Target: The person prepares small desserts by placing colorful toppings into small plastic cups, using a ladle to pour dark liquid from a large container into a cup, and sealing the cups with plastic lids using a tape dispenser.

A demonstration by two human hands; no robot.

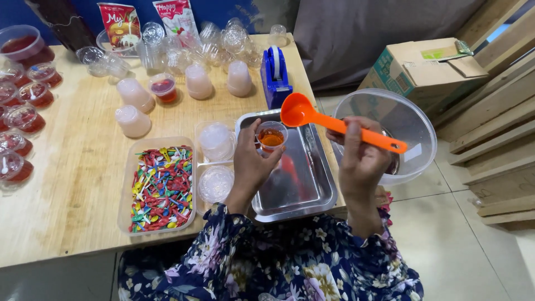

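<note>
Presently: small clear plastic cup point(271, 135) of amber liquid, over steel tray point(312, 189).
Left hand point(251, 161) clamped on cup; right hand point(359, 156) clamped on orange plastic ladle point(334, 121).

Wooden table point(72, 184) bearing, at near centre, a clear tray of coloured picks point(159, 187), a clear tray of lids point(216, 164) and a steel tray point(304, 184). Far side: blue tape dispenser point(275, 78), stacked clear cups point(184, 47), upturned pink cups point(198, 81). Left edge: filled red jelly cups point(22, 120).
</note>
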